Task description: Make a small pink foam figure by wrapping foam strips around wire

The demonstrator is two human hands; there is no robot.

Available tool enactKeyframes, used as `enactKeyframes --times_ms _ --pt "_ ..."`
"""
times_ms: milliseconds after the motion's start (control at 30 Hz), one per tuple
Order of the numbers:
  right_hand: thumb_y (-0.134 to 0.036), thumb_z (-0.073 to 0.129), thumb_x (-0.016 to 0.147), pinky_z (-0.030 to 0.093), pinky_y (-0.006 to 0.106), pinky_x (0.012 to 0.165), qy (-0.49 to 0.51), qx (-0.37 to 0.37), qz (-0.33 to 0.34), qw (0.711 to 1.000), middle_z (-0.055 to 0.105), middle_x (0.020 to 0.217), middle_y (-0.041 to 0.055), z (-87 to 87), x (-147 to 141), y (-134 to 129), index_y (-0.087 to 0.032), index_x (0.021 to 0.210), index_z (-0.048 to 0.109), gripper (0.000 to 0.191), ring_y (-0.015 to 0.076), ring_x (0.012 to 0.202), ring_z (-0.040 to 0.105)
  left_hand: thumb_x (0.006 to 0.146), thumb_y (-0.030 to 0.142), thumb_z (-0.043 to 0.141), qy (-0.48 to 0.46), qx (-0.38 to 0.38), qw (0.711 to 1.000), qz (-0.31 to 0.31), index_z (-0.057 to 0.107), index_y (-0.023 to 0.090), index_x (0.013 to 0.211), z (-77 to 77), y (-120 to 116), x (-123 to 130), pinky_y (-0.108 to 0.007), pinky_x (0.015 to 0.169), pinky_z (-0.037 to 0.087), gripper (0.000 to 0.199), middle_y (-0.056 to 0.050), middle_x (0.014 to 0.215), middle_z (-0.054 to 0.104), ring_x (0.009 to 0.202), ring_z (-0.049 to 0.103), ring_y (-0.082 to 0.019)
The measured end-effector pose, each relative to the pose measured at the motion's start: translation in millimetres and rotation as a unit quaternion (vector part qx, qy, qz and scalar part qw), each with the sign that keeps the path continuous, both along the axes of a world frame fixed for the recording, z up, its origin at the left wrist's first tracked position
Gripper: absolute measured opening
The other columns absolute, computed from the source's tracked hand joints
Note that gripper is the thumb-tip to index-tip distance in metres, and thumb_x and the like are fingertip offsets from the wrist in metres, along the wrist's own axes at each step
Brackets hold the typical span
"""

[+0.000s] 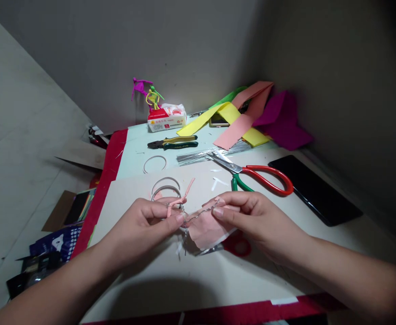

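Seeing the left hand and right hand pinch a thin wire, we log it running level between them. Pink paper sits beneath, toward 6 o'clock.

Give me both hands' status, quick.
Left hand: closed, pinching thin wire and a pink paper strip.
Right hand: closed, pinching the other end of the thin wire.

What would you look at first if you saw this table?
First you'd see the left hand and right hand in the middle, pinching a thin wire over a pink paper piece. Right of them lie red-and-green scissors, with a yellow paper strip behind. At the back stand a tiny magenta figure and green figure.
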State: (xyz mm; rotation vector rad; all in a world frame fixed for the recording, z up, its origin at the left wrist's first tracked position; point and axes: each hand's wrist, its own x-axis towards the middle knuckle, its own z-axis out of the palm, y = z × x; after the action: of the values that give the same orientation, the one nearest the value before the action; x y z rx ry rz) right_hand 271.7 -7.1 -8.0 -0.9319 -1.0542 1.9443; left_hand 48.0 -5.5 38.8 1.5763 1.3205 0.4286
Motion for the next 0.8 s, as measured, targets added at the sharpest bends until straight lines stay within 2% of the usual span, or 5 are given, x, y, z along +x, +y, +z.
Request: enactKeyframes --times_ms 100,267,467,733,800 --pt "-0.033 0.071 0.081 0.050 0.025 0.072 -0.006 0.007 -0.005 1.000 0.073 0.088 0.0051 0.1 0.4 -0.3 -0.018 0.091 0.073 0.018 0.0140 0.078 0.067 0.084 0.042 0.060 0.002 0.001 1.000 0.002 0.077 0.019 0.069 0.5 -0.1 0.5 -0.042 0.104 0.036 0.032 -0.007 0.084 0.074 0.103 0.061 -0.026" --pt "-0.033 0.070 0.081 0.052 0.029 0.075 -0.007 -0.005 0.003 1.000 0.074 0.089 0.0078 -0.3 0.1 0.6 -0.016 0.092 0.071 0.021 0.0165 0.079 0.068 0.085 0.041 0.060 0.002 -0.005 1.000 0.000 0.075 0.019 0.066 0.2 -1.2 0.1 -0.040 0.101 0.038 0.032 -0.006 0.082 0.073 0.101 0.061 -0.025" --pt "-0.032 0.067 0.083 0.053 0.028 0.070 0.027 -0.044 0.017 0.999 0.074 0.086 0.0087 0.0 -0.6 2.3 -0.016 0.092 0.073 0.019 0.0164 0.074 0.069 0.086 0.040 0.059 -0.011 -0.028 1.000 0.000 0.073 0.019 0.065 -3.7 -1.6 -1.4 -0.036 0.089 0.044 0.033 -0.005 0.084 0.073 0.092 0.060 -0.023" --pt "-0.028 0.066 0.083 0.053 0.027 0.069 0.045 -0.073 0.019 0.996 0.074 0.081 0.0089 3.3 0.3 2.5 -0.014 0.085 0.073 0.015 0.0161 0.071 0.069 0.085 0.040 0.058 -0.001 -0.022 1.000 0.002 0.074 0.018 0.067 -3.7 -2.2 -0.1 -0.036 0.086 0.046 0.033 -0.005 0.082 0.074 0.089 0.061 -0.023" --pt "-0.029 0.068 0.082 0.053 0.029 0.068 0.044 -0.084 0.018 0.995 0.074 0.081 0.0095 3.1 0.2 3.4 -0.013 0.083 0.072 0.016 0.0169 0.070 0.069 0.085 0.040 0.058 0.004 -0.017 1.000 0.000 0.076 0.018 0.070 -4.2 -2.6 -0.3 -0.036 0.088 0.045 0.032 -0.006 0.084 0.074 0.094 0.062 -0.025"
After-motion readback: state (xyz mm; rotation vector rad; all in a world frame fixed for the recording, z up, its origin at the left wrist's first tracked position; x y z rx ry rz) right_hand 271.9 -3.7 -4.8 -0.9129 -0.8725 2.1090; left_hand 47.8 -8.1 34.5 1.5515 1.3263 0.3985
